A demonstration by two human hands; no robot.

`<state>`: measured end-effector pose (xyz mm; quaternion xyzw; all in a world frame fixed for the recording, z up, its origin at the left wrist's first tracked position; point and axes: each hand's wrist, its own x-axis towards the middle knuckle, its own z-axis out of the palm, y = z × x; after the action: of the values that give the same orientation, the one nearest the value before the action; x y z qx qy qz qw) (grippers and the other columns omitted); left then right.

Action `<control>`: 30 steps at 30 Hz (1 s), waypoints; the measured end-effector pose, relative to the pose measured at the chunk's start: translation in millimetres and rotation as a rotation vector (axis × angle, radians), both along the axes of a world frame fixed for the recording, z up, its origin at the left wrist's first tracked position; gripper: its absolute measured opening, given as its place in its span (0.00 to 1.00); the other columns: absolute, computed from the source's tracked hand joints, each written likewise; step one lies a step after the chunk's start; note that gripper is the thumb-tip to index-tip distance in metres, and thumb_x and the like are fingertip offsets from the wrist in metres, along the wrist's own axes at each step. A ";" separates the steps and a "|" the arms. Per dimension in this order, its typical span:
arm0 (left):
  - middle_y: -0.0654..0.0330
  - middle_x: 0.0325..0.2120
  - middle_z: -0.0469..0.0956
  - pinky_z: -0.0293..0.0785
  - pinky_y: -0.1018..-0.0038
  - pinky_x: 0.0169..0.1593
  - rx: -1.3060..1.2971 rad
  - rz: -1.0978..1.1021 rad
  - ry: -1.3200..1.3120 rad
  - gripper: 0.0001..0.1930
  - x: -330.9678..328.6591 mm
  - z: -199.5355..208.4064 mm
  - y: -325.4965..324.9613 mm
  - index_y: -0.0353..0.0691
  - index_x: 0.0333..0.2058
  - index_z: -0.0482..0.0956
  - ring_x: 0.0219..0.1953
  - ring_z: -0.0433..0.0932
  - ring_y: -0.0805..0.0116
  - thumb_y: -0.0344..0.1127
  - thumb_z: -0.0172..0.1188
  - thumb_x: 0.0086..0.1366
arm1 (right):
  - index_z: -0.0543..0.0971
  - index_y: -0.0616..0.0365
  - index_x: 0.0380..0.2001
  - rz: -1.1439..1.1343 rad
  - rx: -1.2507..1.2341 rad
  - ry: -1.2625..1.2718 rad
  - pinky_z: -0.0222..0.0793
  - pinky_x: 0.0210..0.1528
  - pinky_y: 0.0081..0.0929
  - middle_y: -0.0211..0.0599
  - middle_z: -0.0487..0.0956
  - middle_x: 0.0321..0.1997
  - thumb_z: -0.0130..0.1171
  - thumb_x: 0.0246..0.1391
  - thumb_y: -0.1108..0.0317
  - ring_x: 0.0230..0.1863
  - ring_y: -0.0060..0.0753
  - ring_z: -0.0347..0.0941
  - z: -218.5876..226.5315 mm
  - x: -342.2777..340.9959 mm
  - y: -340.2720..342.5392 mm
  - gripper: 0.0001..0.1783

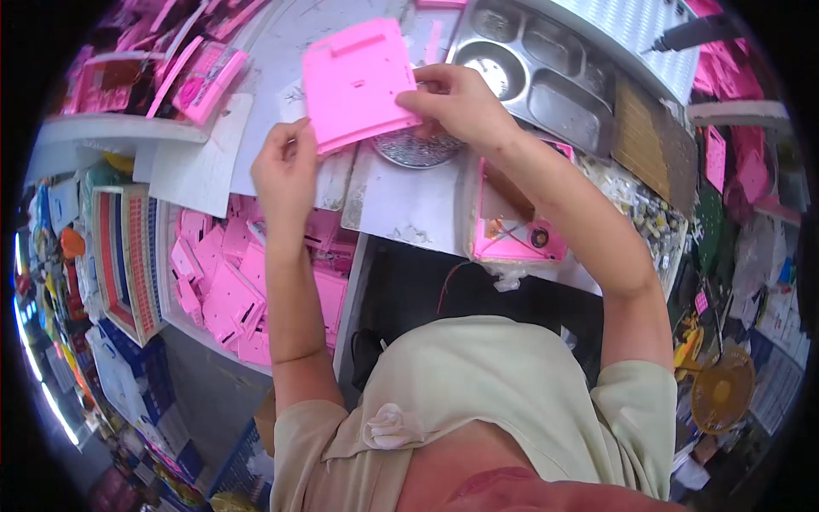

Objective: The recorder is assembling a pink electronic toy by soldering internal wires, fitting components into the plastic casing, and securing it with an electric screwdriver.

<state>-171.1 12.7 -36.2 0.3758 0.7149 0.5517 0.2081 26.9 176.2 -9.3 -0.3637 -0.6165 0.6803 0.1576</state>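
Between my hands, raised over the worktable, is a flat pink plastic panel [354, 90] with a raised bar along its far edge and small slots. My left hand [286, 166] pinches its near left corner. On the right edge, my right hand [456, 102] grips it with thumb and fingers. Partly hidden below the panel and my right hand sits a round silvery dish [418, 149]. Under my right forearm lies an open pink plastic housing [520, 243] with wires and a small round dark part inside.
A compartmented metal tray [559, 107] stands at the back right, beside a brown cardboard piece [644, 136]. Below my left forearm, a bin [230, 282] holds many pink panels. More pink housings [200, 85] crowd the shelf at far left. A dark pen-shaped tool [695, 34] juts in at upper right.
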 end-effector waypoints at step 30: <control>0.59 0.31 0.73 0.65 0.77 0.37 0.098 -0.493 0.364 0.03 148.8 51.6 -8.8 0.33 0.34 0.73 0.31 0.68 0.72 0.24 0.55 0.70 | 0.72 0.71 0.61 -0.421 -0.131 0.210 0.83 0.37 0.21 0.43 0.79 0.51 0.66 0.58 0.80 0.38 0.21 0.76 18.1 243.7 -136.6 0.28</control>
<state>-22.2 4.0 15.4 0.6400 0.6003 0.4421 0.1860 270.7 39.5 8.8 -0.4206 -0.4620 0.7052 0.3352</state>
